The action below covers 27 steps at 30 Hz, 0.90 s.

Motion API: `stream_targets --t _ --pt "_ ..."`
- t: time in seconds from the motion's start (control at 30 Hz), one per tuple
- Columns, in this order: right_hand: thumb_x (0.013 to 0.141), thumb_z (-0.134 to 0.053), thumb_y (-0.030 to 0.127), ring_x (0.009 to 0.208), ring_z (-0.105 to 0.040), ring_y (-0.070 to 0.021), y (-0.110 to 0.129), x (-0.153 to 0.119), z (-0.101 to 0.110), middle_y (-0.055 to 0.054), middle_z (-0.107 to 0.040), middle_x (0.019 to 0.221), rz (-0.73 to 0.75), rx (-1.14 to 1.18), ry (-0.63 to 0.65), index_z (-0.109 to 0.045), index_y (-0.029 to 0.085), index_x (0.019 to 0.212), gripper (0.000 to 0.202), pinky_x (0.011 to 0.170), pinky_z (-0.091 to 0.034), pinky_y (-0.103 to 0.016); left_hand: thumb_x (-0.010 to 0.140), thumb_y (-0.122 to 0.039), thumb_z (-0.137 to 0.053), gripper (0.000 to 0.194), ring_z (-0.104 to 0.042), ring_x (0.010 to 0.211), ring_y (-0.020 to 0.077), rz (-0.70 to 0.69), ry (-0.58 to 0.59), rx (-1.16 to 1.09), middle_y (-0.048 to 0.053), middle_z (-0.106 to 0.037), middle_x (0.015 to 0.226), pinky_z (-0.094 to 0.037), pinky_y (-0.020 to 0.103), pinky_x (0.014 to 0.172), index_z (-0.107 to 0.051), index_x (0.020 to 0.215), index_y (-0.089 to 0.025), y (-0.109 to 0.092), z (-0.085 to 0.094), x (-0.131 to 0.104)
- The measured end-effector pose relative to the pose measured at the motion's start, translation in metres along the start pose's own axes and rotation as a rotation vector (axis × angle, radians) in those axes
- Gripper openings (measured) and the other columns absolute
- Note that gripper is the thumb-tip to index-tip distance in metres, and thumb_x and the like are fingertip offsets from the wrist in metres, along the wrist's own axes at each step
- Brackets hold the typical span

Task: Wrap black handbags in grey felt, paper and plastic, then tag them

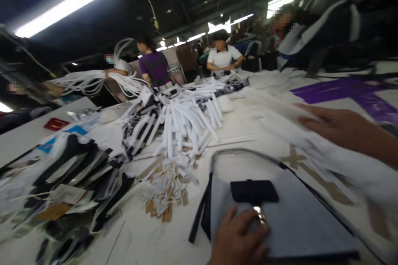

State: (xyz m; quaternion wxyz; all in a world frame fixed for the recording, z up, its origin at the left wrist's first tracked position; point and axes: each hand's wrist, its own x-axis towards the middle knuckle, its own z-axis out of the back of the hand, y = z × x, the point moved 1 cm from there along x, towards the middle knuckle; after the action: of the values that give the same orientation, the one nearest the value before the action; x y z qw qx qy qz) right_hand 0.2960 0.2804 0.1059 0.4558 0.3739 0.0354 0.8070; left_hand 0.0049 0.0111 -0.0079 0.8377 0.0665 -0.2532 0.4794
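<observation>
A grey handbag (298, 215) with black trim lies on the table in front of me, its dark strap (248, 150) looped above it. A black flap tab (255, 191) and a gold metal clasp (259, 214) sit on its front. My left hand (241, 236) rests on the bag beside the clasp, fingers spread and bent a little. To the right, above the table, my right hand (345, 132) is smeared by motion. Its fingers are closed on a thin white sheet (276, 105), which trails off to the left; the material is too blurred to tell.
Tags with strings (166, 188) lie left of the bag. Beyond them is a heap of white padded tubes (183, 122). Stacked dark and grey pieces (81, 169) stand at left. Purple material (345, 91) lies back right. Several people work across the table, one in a purple shirt (154, 66).
</observation>
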Motion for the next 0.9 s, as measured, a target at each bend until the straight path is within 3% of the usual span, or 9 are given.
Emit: stream_targets --t 0.07,0.1,0.13,0.2,0.27,0.37,0.5,0.9 --pt "0.102 -0.044 0.035 0.114 -0.063 -0.0279 0.041 -0.042 0.01 -0.011 -0.065 0.131 0.187 0.012 0.273 -0.057 0.02 0.14 0.043 0.092 -0.047 -0.039 0.095 -0.032 -0.059 0.029 -0.067 0.11 0.0199 -0.024 0.008 -0.108 0.007 -0.066 0.126 -0.055 0.046 0.101 -0.065 0.123 -0.026 0.0 -0.007 0.005" --pt "0.101 -0.044 0.025 0.12 -0.061 -0.0264 0.063 -0.061 0.008 -0.01 -0.061 0.137 0.286 0.04 0.351 -0.052 0.022 0.145 0.044 0.097 -0.048 -0.038 0.096 -0.03 -0.058 0.029 -0.067 0.111 0.0202 -0.012 0.015 -0.139 0.007 -0.066 0.127 -0.054 0.048 0.103 -0.065 0.124 -0.026 0.0 -0.01 0.007" --pt "0.1 -0.041 0.015 0.126 -0.058 -0.0241 0.083 -0.079 0.003 -0.007 -0.057 0.142 0.366 0.069 0.387 -0.049 0.026 0.147 0.049 0.104 -0.047 -0.038 0.095 -0.029 -0.059 0.03 -0.066 0.112 0.0206 -0.006 0.016 -0.159 0.007 -0.067 0.127 -0.054 0.049 0.103 -0.065 0.124 -0.026 0.001 -0.011 0.009" --pt "0.096 -0.042 0.008 0.128 -0.056 -0.0231 0.112 -0.113 -0.013 -0.005 -0.055 0.145 0.477 0.034 0.394 -0.044 0.03 0.15 0.058 0.105 -0.05 -0.039 0.093 -0.029 -0.062 0.031 -0.068 0.111 0.0218 0.026 0.021 -0.163 0.005 -0.068 0.126 -0.057 0.045 0.099 -0.066 0.124 -0.027 0.001 -0.012 0.008" --pt "0.094 -0.043 0.005 0.131 -0.053 -0.0264 0.124 -0.141 -0.029 -0.006 -0.052 0.147 0.517 -0.038 0.402 -0.042 0.03 0.151 0.063 0.104 -0.051 -0.045 0.091 -0.03 -0.065 0.033 -0.072 0.101 0.0218 0.061 0.024 -0.146 0.004 -0.073 0.118 -0.062 0.039 0.089 -0.067 0.124 -0.029 0.0 -0.012 0.005" --pt "0.09 -0.044 0.003 0.134 -0.05 -0.0316 0.122 -0.172 -0.049 -0.007 -0.05 0.149 0.523 -0.118 0.423 -0.042 0.028 0.151 0.066 0.102 -0.05 -0.053 0.089 -0.03 -0.067 0.029 -0.074 0.08 0.021 0.095 0.022 -0.123 0.002 -0.077 0.098 -0.064 0.034 0.073 -0.07 0.118 -0.031 -0.001 -0.014 0.0" --pt "0.091 -0.042 0.003 0.134 -0.049 -0.0321 0.115 -0.193 -0.062 -0.008 -0.052 0.148 0.535 -0.153 0.422 -0.04 0.026 0.152 0.065 0.102 -0.047 -0.058 0.086 -0.03 -0.071 0.025 -0.074 0.079 0.0207 0.098 0.006 -0.128 0.003 -0.078 0.093 -0.062 0.034 0.081 -0.073 0.111 -0.028 -0.001 -0.018 -0.003" --pt "0.09 -0.046 0.007 0.136 -0.045 -0.0351 0.109 -0.203 -0.067 -0.005 -0.042 0.155 0.564 -0.218 0.472 -0.029 0.034 0.156 0.073 0.103 -0.042 -0.059 0.096 -0.028 -0.058 0.02 -0.072 0.07 0.017 0.015 -0.067 -0.108 0.003 -0.076 0.084 -0.06 0.028 0.073 -0.071 0.11 -0.022 -0.004 -0.018 -0.012"
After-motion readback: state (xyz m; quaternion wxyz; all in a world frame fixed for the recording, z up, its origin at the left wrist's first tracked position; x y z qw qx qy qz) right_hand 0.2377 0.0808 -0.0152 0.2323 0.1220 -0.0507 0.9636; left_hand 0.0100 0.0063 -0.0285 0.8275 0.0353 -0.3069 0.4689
